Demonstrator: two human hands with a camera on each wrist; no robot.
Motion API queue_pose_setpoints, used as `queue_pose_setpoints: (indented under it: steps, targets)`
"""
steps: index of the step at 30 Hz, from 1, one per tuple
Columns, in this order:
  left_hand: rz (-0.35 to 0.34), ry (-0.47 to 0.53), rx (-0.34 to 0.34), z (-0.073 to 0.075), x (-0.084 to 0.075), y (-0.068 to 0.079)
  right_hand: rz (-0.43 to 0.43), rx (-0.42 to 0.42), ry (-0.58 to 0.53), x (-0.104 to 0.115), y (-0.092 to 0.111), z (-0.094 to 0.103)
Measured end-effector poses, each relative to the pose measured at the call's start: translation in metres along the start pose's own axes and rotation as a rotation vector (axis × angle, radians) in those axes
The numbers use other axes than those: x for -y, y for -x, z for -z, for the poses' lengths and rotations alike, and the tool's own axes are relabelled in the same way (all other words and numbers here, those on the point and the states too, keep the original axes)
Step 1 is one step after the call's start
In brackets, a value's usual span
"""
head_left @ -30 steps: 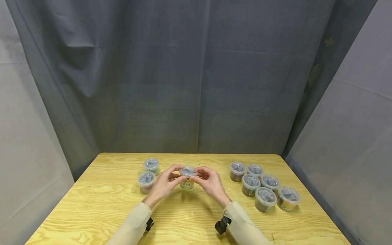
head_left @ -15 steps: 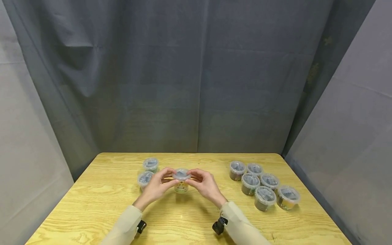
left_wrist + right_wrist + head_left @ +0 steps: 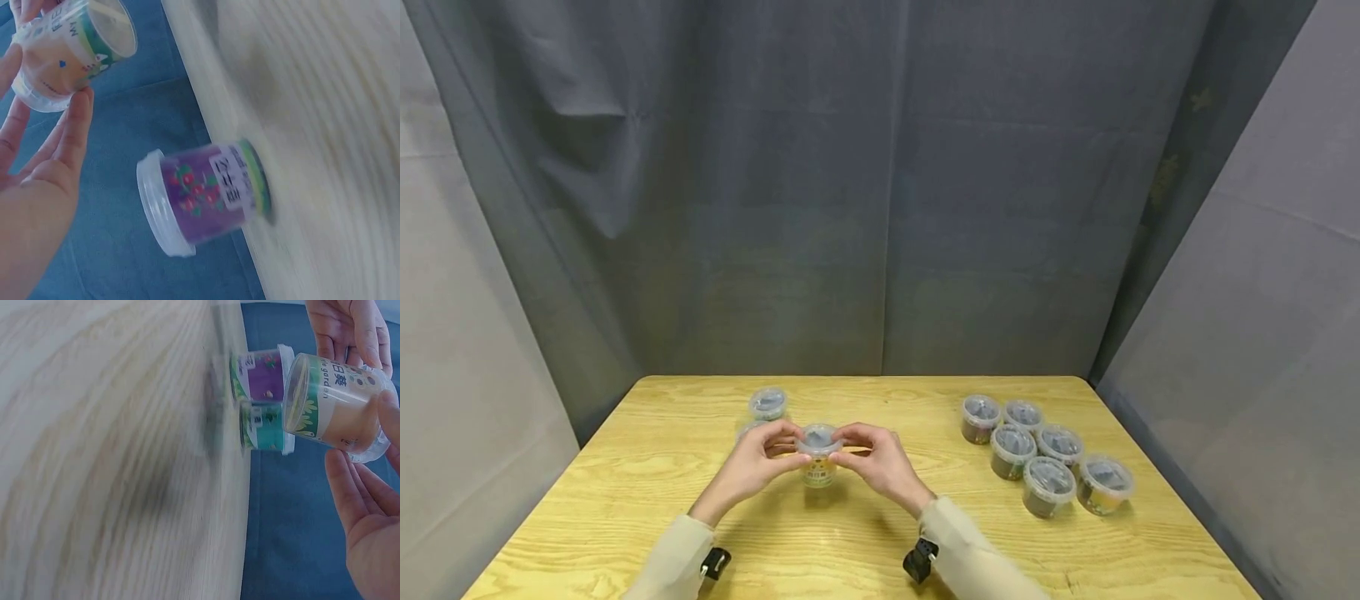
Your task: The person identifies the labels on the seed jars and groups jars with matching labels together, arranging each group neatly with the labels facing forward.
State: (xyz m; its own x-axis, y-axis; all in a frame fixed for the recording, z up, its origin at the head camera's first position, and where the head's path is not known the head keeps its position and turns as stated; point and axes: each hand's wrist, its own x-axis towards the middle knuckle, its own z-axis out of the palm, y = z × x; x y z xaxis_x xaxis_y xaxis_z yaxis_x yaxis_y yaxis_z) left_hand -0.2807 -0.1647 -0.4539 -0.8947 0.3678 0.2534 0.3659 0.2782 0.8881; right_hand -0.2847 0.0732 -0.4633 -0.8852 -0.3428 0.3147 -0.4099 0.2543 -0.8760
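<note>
Between my two hands a lidded clear plastic cup [image 3: 818, 472] with an orange-yellow printed label is held upright, just above the table. My left hand [image 3: 747, 468] grips its lid rim from the left with fingers and thumb. On the opposite side my right hand [image 3: 882, 467] pinches the same rim. Both wrist views show the cup's clear bottom apart from the wood. Close behind my left hand stands a purple-labelled cup [image 3: 203, 195], mostly hidden in the head view. A green-labelled cup [image 3: 768, 405] is just beyond it.
Several more lidded cups [image 3: 1049, 487] stand grouped on the right side of the wooden table [image 3: 865, 550]. A dark grey curtain [image 3: 775, 208] hangs behind the table's far edge, with pale cloth panels [image 3: 1247, 333] at both sides.
Both hands have carried the orange-yellow cup to the left and a little nearer to me. The left hand now covers most of the purple-labelled cup. The other cups have not moved.
</note>
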Motion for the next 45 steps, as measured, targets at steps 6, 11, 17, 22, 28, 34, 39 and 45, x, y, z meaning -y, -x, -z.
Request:
queue_pose_setpoints:
  steps: [6,11,17,22,28,34,39,45]
  targets:
    - [0.012,-0.034,-0.005,0.013,0.001,0.013,0.015,0.021,-0.012,0.002,-0.001,-0.014]
    - [0.016,-0.065,0.012,0.024,0.003,0.02,0.015,0.039,0.008,0.005,-0.002,-0.025]
    - [0.048,-0.074,0.04,0.039,0.005,0.029,0.031,0.072,0.018,0.008,-0.005,-0.039]
    - [0.045,-0.089,0.077,0.052,0.009,0.034,0.039,0.105,0.025,0.011,-0.007,-0.048]
    - [0.023,-0.099,0.116,0.062,0.014,0.039,0.03,0.127,0.028,0.014,-0.008,-0.059]
    - [0.018,-0.142,0.146,0.07,0.019,0.041,0.047,0.16,0.023,0.013,-0.01,-0.068]
    - [0.007,-0.193,0.189,0.077,0.021,0.045,0.08,0.187,0.037,0.014,-0.01,-0.076]
    - [0.015,-0.231,0.221,0.085,0.021,0.05,0.1,0.204,0.054,0.014,-0.012,-0.087]
